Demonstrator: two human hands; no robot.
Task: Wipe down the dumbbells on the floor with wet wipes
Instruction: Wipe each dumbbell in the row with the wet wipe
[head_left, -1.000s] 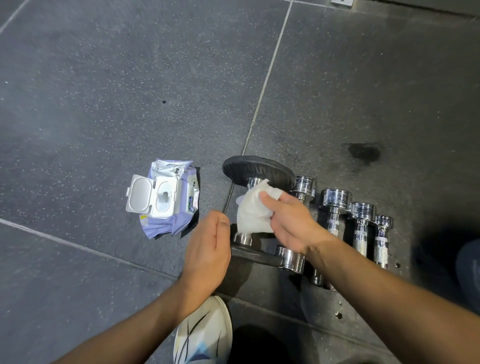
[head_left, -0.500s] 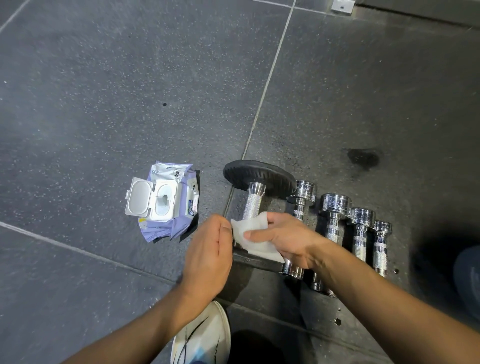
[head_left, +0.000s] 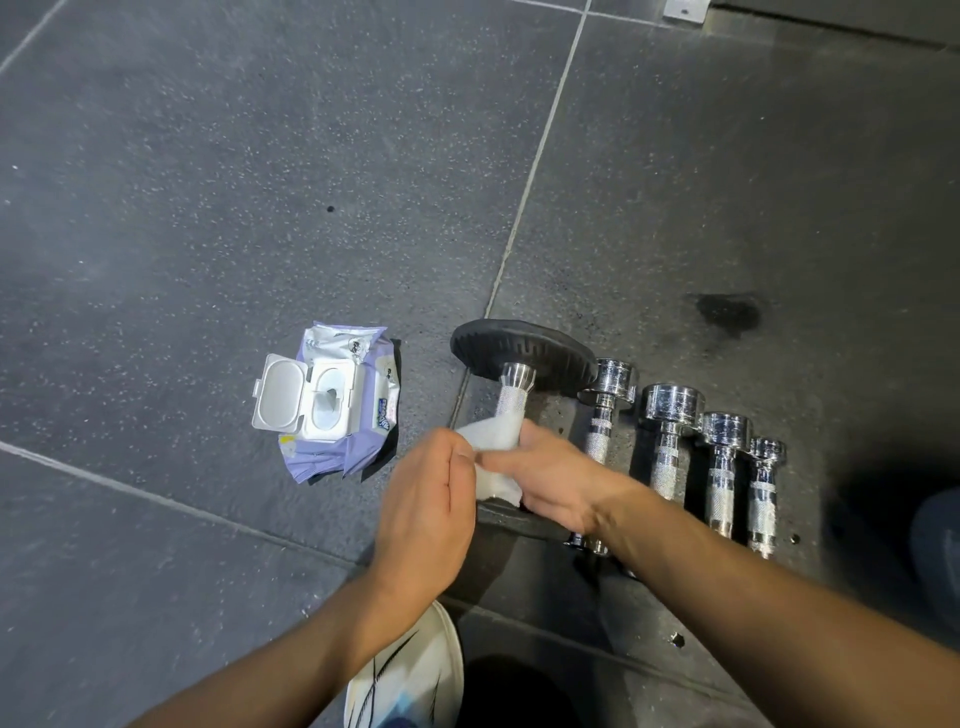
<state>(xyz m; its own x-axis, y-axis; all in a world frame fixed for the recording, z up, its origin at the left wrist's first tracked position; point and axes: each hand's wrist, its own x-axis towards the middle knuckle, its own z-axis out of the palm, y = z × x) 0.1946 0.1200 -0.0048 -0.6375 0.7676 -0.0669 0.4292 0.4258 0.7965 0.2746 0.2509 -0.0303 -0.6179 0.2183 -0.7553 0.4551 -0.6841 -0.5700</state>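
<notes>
- Currently the right hand (head_left: 550, 483) is closed round the white wipe (head_left: 491, 434). Its fingers curl over it from the right and clamp it against the knurled handle of the big dumbbell (head_left: 524, 353), near the closer end.
- The left hand (head_left: 426, 509) sits just left of it, with fingers bent and fingertips touching the wipe's left edge. Whether it pinches the cloth or only rests against it cannot be told, since the knuckles hide the contact.
- The big dumbbell lies on the dark speckled floor (head_left: 208, 208), pointing away from the person. Its far black plate is in full view and the bare upper handle shows above the wipe. The near plate is mostly hidden under both hands.
- Just right of it, four chrome dumbbells (head_left: 667, 441) lie side by side in a row parallel to it, getting smaller toward the right. The right forearm crosses over the near ends of the first ones.
- A purple pack of wet wipes (head_left: 332, 405) lies on the floor left of the big dumbbell, apart from it. Its white flip lid stands open and a wipe shows in the opening.
- A dark stain (head_left: 727, 312) marks the floor beyond the chrome row.
- A white shoe (head_left: 410, 675) with black lines shows at the bottom edge, under the left forearm.
</notes>
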